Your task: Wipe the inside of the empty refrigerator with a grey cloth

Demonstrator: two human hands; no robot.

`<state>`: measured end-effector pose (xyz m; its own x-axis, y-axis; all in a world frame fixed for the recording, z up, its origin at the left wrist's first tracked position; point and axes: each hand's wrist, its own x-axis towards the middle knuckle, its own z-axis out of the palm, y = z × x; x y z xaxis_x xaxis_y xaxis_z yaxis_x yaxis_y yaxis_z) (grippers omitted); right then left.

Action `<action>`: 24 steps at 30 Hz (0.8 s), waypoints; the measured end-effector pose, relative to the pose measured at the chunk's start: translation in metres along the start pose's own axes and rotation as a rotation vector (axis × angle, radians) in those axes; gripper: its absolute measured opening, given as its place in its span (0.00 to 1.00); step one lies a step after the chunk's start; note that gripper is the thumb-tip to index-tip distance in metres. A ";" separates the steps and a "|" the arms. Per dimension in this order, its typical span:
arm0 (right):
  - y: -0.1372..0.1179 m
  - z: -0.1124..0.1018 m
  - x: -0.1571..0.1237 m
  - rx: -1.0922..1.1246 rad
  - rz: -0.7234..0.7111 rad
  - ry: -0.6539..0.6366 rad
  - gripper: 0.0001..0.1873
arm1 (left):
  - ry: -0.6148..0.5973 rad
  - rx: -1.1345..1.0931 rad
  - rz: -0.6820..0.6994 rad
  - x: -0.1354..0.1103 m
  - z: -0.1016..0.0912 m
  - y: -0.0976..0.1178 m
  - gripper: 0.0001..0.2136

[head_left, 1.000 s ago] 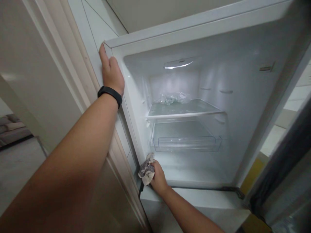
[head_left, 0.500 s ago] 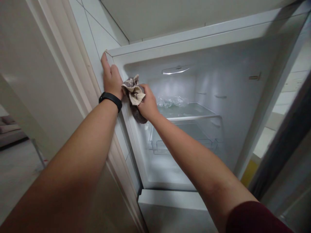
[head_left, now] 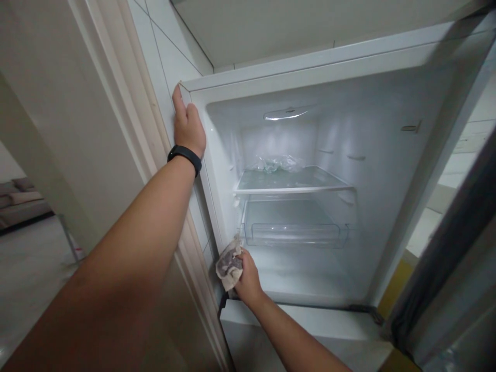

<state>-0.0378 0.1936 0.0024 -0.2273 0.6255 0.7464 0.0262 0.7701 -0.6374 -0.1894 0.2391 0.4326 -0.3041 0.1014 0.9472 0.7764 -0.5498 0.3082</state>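
Observation:
An open white fridge fills the view. My left hand, with a black band at the wrist, grips the fridge's upper left front edge, fingers wrapped round the corner. My right hand is closed on a crumpled grey-beige cloth and presses it against the lower left front frame of the compartment. Inside are a glass shelf with a crinkled clear plastic bag at the back, and a clear drawer below it.
The fridge door stands open at the right. A tiled wall and a pale door frame are close on the left. Beyond, at far left, a room floor and a sofa show. A lower fridge compartment lies beneath.
My right hand has carried the cloth from the upper left frame, beside my left hand, down to the lower left corner. My left hand stays on the top corner.

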 end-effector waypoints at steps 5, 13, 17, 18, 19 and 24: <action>-0.023 -0.014 0.043 0.048 -0.089 -0.024 0.23 | -0.001 0.032 0.004 0.000 0.001 0.001 0.33; -0.113 -0.047 0.273 0.041 -0.391 0.119 0.24 | -0.027 -0.026 -0.040 0.001 0.001 -0.004 0.30; -0.120 -0.045 0.314 0.087 -0.388 0.139 0.21 | -0.011 -0.041 -0.025 0.004 0.002 -0.007 0.26; -0.117 -0.042 0.305 0.092 -0.373 0.138 0.21 | -0.005 -0.041 -0.015 0.004 0.002 -0.007 0.25; -0.111 -0.039 0.291 0.089 -0.352 0.139 0.22 | -0.001 -0.039 -0.004 0.003 0.002 -0.007 0.24; -0.072 -0.025 0.168 0.036 -0.182 0.089 0.23 | -0.018 -0.062 -0.027 0.002 0.000 -0.007 0.24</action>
<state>-0.0540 0.2467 0.1783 -0.1377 0.4862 0.8629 -0.0430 0.8675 -0.4956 -0.1955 0.2435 0.4319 -0.3140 0.1312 0.9403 0.7324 -0.5968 0.3279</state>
